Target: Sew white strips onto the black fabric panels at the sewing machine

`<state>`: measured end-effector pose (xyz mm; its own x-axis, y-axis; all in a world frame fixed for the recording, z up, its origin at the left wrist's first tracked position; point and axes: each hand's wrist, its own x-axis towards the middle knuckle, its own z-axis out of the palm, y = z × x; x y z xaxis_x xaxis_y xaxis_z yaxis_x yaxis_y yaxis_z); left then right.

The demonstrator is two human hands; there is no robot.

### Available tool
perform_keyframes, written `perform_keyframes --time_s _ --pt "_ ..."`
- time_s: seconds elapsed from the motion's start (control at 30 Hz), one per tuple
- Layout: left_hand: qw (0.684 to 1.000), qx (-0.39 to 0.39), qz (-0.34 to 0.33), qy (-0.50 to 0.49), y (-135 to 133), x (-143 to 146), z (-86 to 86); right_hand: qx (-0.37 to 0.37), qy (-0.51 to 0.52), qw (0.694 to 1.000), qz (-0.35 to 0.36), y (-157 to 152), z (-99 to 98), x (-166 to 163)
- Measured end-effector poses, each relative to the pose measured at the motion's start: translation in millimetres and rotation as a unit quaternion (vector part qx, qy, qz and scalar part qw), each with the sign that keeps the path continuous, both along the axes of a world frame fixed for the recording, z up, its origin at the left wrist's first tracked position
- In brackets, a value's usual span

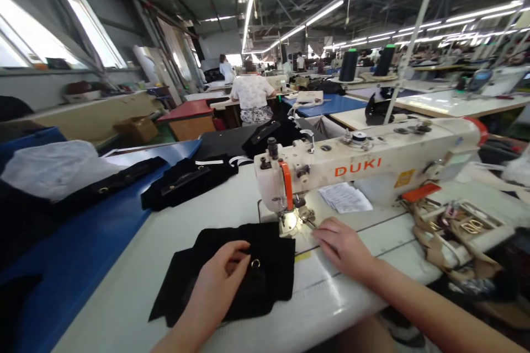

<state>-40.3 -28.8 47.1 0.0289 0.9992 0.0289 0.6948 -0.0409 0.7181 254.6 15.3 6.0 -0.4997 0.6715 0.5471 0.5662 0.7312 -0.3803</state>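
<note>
A black fabric piece (pixel 273 281) lies flat on the sewing machine's pale bed, its right edge by the presser foot. A small gold ring (pixel 255 263) sits on it. My left hand (pixel 221 276) rests on this fabric, with thumb and fingers curled together over a bit of it just left of the ring. My right hand (pixel 342 245) is right of the lit needle plate (pixel 290 223), its fingertips pressed together near the presser foot. What they pinch, if anything, is too small to make out. The white sewing machine (pixel 318 168) stands beyond both hands.
More black fabric pieces (pixel 190 179) lie behind and to the left, near a blue table (pixel 103 231). Printed paper (pixel 345 197) is under the machine arm. A tray of metal fittings (pixel 467 226) and tan straps stands at right. A person (pixel 252 94) sits ahead.
</note>
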Motion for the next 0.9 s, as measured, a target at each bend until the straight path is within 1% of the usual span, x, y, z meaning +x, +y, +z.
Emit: perform_keyframes --time_s 0.03,0.07,0.1,0.13,0.17,0.23,0.27,0.33,0.43,0.6,0.7,0.8,0.9 --pt "0.994 0.063 -0.057 0.071 -0.5 -1.5 -3.6 0.006 0.005 0.999 -0.031 3.1 -0.2 13.7" --pt "0.976 0.117 -0.115 0.141 -1.1 -3.1 -8.5 0.014 0.008 0.998 -0.067 7.3 0.0 28.0" --pt "0.952 0.155 -0.167 0.205 -1.6 -4.4 -14.4 0.022 0.007 0.994 -0.107 12.4 0.8 42.0" --pt "0.929 0.174 -0.204 0.257 -1.9 -5.4 -21.1 0.026 -0.002 0.989 -0.149 17.8 2.1 55.2" --pt "0.912 0.181 -0.22 0.296 -1.8 -6.1 -28.0 0.021 -0.019 0.982 -0.189 23.1 4.1 66.7" --pt "0.901 0.184 -0.199 0.339 -0.7 -6.4 -40.7 -0.011 -0.072 0.965 -0.253 31.3 9.5 83.1" --pt "0.9 0.184 -0.182 0.35 0.2 -6.2 -45.8 -0.033 -0.102 0.957 -0.268 34.0 12.4 87.6" --pt "0.901 0.185 -0.155 0.362 1.7 -5.2 -52.3 -0.071 -0.154 0.948 -0.269 37.1 17.2 89.8" --pt "0.9 0.18 -0.142 0.37 2.6 -2.2 -54.7 -0.091 -0.193 0.945 -0.247 39.9 20.1 84.3" --pt "0.906 0.162 -0.108 0.377 1.4 2.4 -55.0 -0.091 -0.192 0.947 -0.243 45.8 17.3 80.2" --pt "0.907 0.167 -0.113 0.37 1.7 1.6 -57.5 -0.082 -0.18 0.951 -0.24 46.1 15.6 83.6" --pt "0.906 0.186 -0.111 0.364 2.6 0.4 -58.6 -0.065 -0.157 0.953 -0.249 44.1 14.7 87.3" --pt "0.908 0.221 -0.104 0.34 2.6 2.8 -54.2 -0.047 -0.134 0.957 -0.253 43.1 14.1 89.2"
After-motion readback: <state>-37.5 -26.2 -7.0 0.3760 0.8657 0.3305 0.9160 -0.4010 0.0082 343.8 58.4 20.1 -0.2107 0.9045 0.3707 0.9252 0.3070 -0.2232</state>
